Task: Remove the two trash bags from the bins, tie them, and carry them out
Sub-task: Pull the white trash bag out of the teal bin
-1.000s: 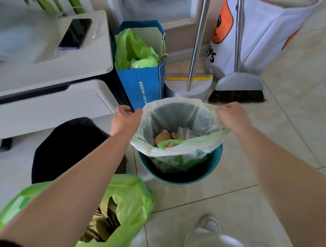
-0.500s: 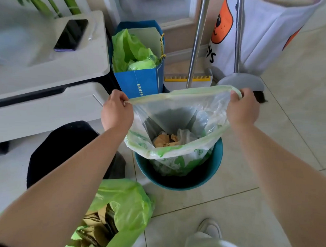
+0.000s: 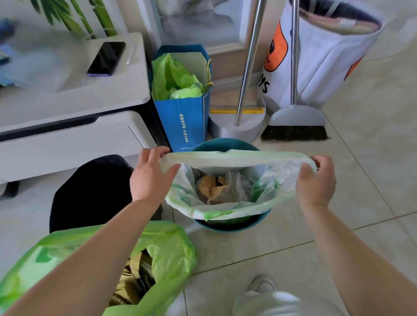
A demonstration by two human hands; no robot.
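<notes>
A phone point(image 3: 106, 58) lies on the white cabinet point(image 3: 66, 108); a broom point(image 3: 295, 121) stands beside the dustpan point(image 3: 237, 123).

The trash bag point(image 3: 230, 204) over the bin point(image 3: 228, 224) is translucent white with green printed patches; the bin itself is teal. The second trash bag point(image 3: 168, 249), on the floor point(image 3: 380, 175), is bright lime green with brown contents showing. The other bin point(image 3: 90, 192) is black. The paper bag point(image 3: 185, 125) is blue with a column of pale lettering and holds light green plastic. The hamper point(image 3: 317, 66) is white with orange shapes and dark letters. The floor is pale beige tile. The phone point(image 3: 106, 58) is black.
</notes>
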